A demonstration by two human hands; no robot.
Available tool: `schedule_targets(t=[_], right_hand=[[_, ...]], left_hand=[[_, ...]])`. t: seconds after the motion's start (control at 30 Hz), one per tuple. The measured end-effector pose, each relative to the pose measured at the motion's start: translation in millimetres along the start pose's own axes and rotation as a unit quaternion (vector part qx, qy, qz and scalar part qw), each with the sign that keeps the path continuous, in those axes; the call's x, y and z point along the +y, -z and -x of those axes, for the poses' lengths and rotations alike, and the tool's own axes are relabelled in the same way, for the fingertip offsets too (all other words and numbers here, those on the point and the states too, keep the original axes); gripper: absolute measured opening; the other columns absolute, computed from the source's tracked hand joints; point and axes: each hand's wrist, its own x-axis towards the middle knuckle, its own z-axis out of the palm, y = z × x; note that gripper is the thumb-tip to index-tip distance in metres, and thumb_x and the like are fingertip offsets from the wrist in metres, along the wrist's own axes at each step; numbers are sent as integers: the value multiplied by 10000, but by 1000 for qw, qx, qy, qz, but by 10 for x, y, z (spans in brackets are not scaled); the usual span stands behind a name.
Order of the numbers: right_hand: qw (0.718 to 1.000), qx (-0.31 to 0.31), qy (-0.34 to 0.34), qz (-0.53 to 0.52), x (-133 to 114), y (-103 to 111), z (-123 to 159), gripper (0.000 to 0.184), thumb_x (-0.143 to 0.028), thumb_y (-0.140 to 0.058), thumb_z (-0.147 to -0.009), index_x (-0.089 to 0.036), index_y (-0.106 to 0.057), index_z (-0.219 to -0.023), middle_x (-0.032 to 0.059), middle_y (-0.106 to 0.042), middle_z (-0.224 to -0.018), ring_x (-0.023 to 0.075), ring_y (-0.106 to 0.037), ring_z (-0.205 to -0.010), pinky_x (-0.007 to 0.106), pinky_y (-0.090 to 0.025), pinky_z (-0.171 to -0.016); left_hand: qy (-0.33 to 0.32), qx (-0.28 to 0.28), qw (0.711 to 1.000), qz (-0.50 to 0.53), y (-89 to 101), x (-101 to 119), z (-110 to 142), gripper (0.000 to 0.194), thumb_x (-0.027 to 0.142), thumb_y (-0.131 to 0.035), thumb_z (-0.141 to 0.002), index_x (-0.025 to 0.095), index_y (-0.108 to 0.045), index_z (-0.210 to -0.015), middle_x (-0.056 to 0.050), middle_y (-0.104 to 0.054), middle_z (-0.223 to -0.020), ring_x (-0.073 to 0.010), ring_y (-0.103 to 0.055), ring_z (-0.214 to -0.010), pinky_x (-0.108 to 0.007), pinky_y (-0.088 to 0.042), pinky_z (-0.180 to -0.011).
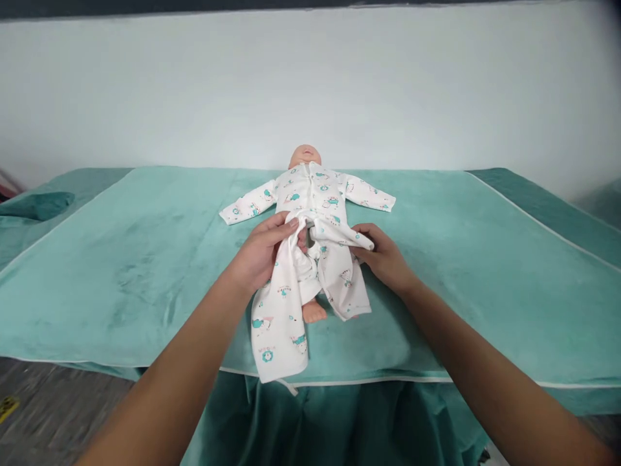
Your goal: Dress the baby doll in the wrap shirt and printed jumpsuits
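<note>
A baby doll (305, 154) lies on its back, head toward the wall, in a white patterned long-sleeved baby top (310, 188). White baby trousers (281, 323) with the same print are bunched at its lower body; one trouser leg hangs free toward the table's front edge. My left hand (264, 249) grips the fabric near the waist, thumb on top. On the other side my right hand (381, 255) pinches a fold of the trousers and draws it outward. One bare doll foot (314, 311) shows between the trouser legs.
A padded table with a teal cover (145, 272) and white piping runs beneath everything. Behind it stands a plain pale wall (310, 77). Teal cloth (349, 421) drapes down the front, and grey floor (43, 408) shows at lower left.
</note>
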Motion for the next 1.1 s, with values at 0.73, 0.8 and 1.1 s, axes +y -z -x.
schedule_targets(t=[0.73,0.8,1.1], right_hand=[[952,-226,-28,-202,-581,-300,-736,307,-323,-839,-654,-198,-560,-681,-30,-598,-644,128,-569,-592,228,-421,-523],[923,-227,-54,-306,-536,-325,-684,295,-291,-781,-681,-219,-494,-675,-37,-587,-627,134,-568,-575,242,-438,-523],[882,-193,-46,-427,-553,-304,-624,232,-281,-650,-715,-247,-423,-680,-50,-476,-565,146,-512,-530,280,-447,-528]], left_hand=[[28,46,993,-109,182,130,-125,323,471,-688,-835,153,-680,-891,-27,-665,-787,-149,-621,-705,-247,-487,-633],[68,10,994,-85,235,111,-153,379,504,-680,-833,129,-694,-886,-45,-657,-740,-142,-595,-641,-249,-463,-575],[100,-37,992,-72,142,99,-273,374,407,-821,-700,155,-672,-934,-39,-666,-801,-139,-613,-669,-266,-491,-617]])
